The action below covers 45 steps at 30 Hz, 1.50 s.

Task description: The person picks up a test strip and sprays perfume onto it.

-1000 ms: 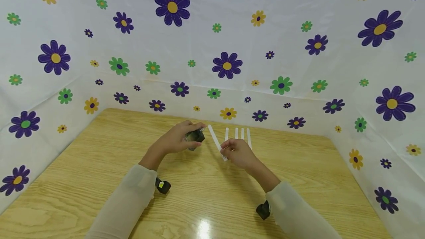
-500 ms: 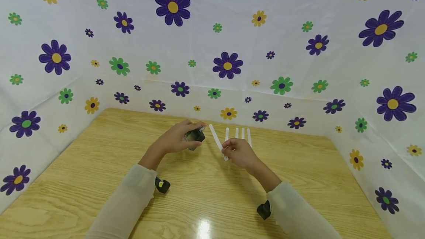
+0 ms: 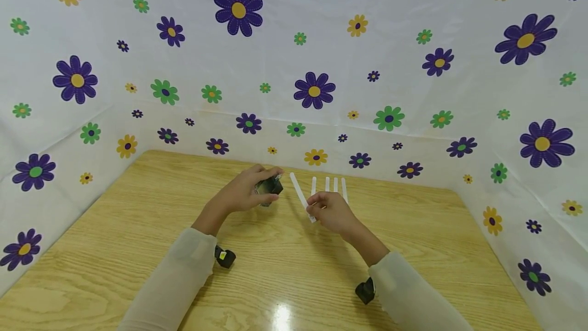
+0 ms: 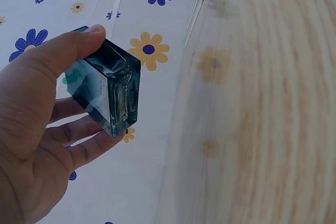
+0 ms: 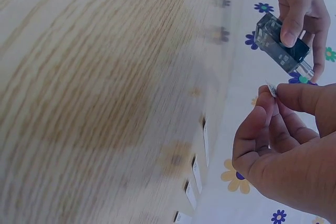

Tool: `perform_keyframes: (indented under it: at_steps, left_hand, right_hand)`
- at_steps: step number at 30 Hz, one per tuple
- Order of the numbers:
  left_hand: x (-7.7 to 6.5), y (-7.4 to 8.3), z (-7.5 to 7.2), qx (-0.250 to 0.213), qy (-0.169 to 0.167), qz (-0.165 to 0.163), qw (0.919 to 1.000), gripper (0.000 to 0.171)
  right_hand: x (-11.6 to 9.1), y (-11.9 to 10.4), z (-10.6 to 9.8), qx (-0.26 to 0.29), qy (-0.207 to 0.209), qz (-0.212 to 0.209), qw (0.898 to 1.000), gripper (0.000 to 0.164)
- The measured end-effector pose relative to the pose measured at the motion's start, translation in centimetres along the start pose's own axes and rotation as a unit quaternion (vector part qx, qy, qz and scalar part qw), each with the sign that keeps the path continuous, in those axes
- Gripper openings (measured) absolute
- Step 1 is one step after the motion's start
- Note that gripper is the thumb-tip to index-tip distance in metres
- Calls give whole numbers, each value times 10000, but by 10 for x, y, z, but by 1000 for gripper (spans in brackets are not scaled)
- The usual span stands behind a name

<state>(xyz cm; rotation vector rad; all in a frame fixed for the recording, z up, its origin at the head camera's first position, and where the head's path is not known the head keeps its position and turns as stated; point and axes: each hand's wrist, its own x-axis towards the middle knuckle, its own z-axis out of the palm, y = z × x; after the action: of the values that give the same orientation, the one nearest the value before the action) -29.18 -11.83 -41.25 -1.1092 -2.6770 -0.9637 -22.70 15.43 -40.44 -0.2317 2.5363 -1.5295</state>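
Observation:
My left hand (image 3: 241,188) grips a dark blue-green glass perfume bottle (image 3: 268,188), held tilted over the table's far half. The index finger lies over its silver spray top (image 5: 304,70), which points toward the right. In the left wrist view the thick glass base of the bottle (image 4: 123,93) faces the camera. Facing it, my right hand (image 3: 333,211) pinches the lower end of a white paper test strip (image 3: 298,190) between thumb and index finger. The strip leans left, its upper tip a short way from the spray top. Seen end-on, the strip (image 5: 271,88) shows small print.
Several more white strips (image 3: 327,184) lie in a row behind my right hand, their near ends partly hidden. The wood-grain table (image 3: 275,254) ends at a white flower-print sheet (image 3: 275,55) behind and at both sides. Black wrist cameras (image 3: 225,257) hang beneath the sleeves.
The bottle and the left index finger have shifted up very slightly in the head view. The right hand and its strip stay almost still.

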Motion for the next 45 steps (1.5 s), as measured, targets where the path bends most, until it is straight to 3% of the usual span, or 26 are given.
perform_keyframes:
  at_steps: [16, 27, 45]
  left_hand:
    - [0, -2, -1, -54, 63, 152, 9998, 66]
    - [1, -5, -1, -98, 15, 47, 9999, 69]
    - [13, -8, -2, -673, 153, -126, 9975, 62]
  right_hand:
    - [1, 1, -2, 2, 17, -32, 10000, 11]
    - [5, 3, -3, -20, 53, -4, 10000, 14]
    - [15, 8, -1, 362, 222, 282, 9987, 14]
